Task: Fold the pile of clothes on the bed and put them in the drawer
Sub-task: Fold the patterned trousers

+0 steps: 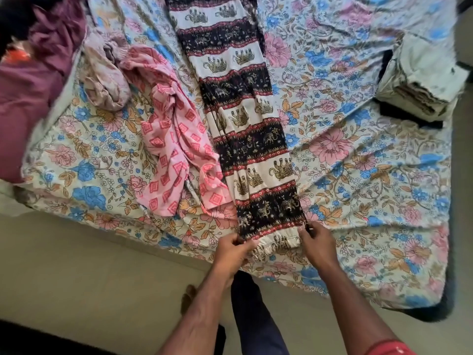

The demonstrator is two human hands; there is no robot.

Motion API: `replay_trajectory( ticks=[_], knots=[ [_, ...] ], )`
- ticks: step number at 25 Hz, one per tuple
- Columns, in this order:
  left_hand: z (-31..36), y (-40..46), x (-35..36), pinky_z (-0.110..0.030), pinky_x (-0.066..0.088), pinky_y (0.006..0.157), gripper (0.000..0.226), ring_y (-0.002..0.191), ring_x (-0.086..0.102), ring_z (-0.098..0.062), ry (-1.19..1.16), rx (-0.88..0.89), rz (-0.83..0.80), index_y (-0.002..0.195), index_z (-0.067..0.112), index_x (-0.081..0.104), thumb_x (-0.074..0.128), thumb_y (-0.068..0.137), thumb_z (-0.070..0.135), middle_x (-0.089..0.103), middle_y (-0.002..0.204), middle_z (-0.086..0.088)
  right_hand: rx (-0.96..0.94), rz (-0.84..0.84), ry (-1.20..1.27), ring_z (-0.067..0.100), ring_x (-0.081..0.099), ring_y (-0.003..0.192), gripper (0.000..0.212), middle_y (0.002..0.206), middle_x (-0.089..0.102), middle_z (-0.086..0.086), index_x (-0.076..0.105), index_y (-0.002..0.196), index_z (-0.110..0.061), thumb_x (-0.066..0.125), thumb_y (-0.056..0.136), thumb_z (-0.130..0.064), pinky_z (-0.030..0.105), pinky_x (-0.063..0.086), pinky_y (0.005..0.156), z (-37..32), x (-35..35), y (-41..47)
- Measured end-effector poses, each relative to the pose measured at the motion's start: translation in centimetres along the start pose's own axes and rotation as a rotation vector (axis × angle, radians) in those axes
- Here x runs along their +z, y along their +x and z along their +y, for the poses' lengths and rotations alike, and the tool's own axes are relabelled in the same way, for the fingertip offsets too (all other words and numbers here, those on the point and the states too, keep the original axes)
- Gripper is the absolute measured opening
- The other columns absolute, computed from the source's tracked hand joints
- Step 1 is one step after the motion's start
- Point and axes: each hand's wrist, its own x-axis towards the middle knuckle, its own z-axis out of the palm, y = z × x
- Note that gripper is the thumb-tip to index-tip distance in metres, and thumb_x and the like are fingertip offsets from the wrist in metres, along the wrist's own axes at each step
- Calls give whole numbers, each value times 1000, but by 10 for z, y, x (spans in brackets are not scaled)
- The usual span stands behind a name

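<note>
A bed covered in a floral sheet is filling most of the frame, with beige floor showing along the lower left; elephant-print trousers are lying flat in a long strip running from the top centre down to the lower centre of the frame, banded in black, white and red. The left hand is pinching the left corner of the trousers' gathered cuff at lower centre; the right hand is pinching the right corner of the same cuff; both hands are grasping fabric at the near edge of the bed. A crumpled pink patterned garment is lying just beside the trousers on their left, touching them; a pale mauve garment is bunched at upper left; maroon clothes are heaped in the upper left corner. A folded stack is sitting at the right edge.
</note>
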Motion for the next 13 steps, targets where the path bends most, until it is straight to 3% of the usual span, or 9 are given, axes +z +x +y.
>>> replay_trajectory(
  ticks=[3, 6, 9, 11, 13],
  knots=[
    [11, 3, -3, -37, 61, 83, 39, 100, 69, -24, -23, 73, -30, 119, 14, 62, 79, 86, 25, 68, 119, -9, -3, 31, -131, 9, 63, 77, 43, 128, 65, 11, 51, 142, -10, 61, 102, -21, 19, 50, 59, -4, 7, 9],
    [34, 23, 3, -41, 49, 101, 60, 116, 58, -19, -61, 121, 98, 136, 22, 54, 81, 84, 34, 54, 132, 4, -29, 38, -211, 19, 64, 100, 64, 139, 60, 12, 47, 148, -13, 67, 96, -45, 37, 55, 87, -14, 13, 12],
    [61, 37, 5, -30, 50, 88, 21, 103, 61, -14, -144, 157, 178, 113, 20, 66, 71, 93, 18, 64, 125, -3, -28, 42, -211, 13, 67, 84, 60, 131, 66, 10, 48, 148, -15, 60, 99, -47, 30, 55, 72, -14, 11, 23],
    [66, 38, 4, -35, 54, 84, 9, 98, 63, -16, -326, 176, 254, 97, 20, 69, 68, 94, 12, 68, 113, -3, -5, 74, -154, 21, 71, 93, 54, 134, 65, 11, 47, 148, -17, 56, 102, -45, 41, 61, 81, -12, 6, 27],
    [58, 40, 0, -49, 57, 91, 13, 105, 66, -26, -413, 153, 252, 107, 16, 70, 67, 94, 14, 67, 118, -7, 14, 61, -136, 28, 69, 106, 52, 138, 62, 13, 46, 149, -18, 53, 104, -43, 50, 58, 94, -9, 3, 28]
  ],
)
